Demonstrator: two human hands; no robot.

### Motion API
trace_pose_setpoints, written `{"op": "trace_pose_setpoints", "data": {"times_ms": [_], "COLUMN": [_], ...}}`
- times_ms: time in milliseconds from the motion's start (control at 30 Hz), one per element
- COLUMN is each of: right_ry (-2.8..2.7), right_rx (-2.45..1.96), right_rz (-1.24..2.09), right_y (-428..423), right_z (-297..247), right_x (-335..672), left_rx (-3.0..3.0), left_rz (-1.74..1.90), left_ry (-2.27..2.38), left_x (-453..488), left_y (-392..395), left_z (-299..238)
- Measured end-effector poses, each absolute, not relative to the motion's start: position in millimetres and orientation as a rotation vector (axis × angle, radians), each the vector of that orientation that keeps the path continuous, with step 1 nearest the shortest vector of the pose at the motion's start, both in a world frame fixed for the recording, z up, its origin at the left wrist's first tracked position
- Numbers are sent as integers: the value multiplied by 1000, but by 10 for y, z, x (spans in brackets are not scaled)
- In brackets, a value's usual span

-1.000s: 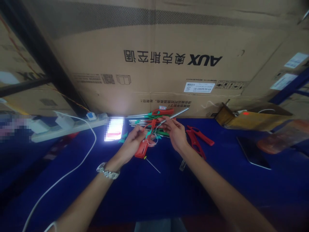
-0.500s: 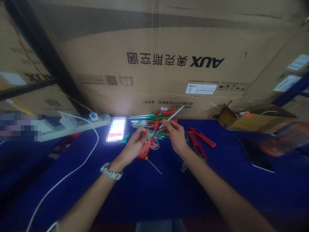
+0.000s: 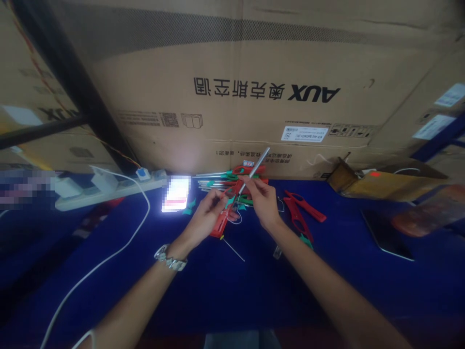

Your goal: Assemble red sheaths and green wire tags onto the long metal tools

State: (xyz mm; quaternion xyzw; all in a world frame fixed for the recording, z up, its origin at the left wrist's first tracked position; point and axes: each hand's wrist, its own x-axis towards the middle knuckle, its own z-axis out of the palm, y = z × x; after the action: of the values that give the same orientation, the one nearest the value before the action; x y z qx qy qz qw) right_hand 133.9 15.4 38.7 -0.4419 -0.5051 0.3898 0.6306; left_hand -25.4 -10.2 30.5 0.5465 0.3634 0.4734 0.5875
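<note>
My left hand (image 3: pixel 203 218) is closed around a red plastic handle piece (image 3: pixel 220 224) held just above the blue cloth. My right hand (image 3: pixel 263 201) pinches a thin metal tube (image 3: pixel 254 169) that slants up and to the right from its fingers. The two hands almost meet over a loop of thin white wire (image 3: pixel 234 218). Behind them lies a pile of metal tubes with red and green parts (image 3: pixel 225 180). A thin needle-like rod (image 3: pixel 233 249) lies on the cloth below my left hand.
Two red handle halves (image 3: pixel 300 213) lie right of my right hand. A lit phone (image 3: pixel 176 194) stands left, by a white power strip (image 3: pixel 105 190) with a white cable (image 3: pixel 119 247). A dark tablet (image 3: pixel 387 235) lies far right. A large cardboard box (image 3: pixel 254 92) walls the back.
The metal tube in my right hand has tipped from nearly flat to steeper, its far end rising. Both hands have stayed close together over the red piece.
</note>
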Motion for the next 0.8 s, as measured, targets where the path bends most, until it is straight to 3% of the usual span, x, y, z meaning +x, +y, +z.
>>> {"op": "trace_pose_setpoints", "data": {"times_ms": [467,800], "right_ry": [-1099,-1065], "right_rx": [-971,-956], "right_rz": [1147,952], "right_y": [215,203], "right_z": [478,458], "right_x": [1277,1231], "left_rx": [1320,1432], "left_rz": [1025,1069], "left_ry": [814,818], "left_x": [-253,-238], "left_y": [-126,-124], "left_z": [338,329]}}
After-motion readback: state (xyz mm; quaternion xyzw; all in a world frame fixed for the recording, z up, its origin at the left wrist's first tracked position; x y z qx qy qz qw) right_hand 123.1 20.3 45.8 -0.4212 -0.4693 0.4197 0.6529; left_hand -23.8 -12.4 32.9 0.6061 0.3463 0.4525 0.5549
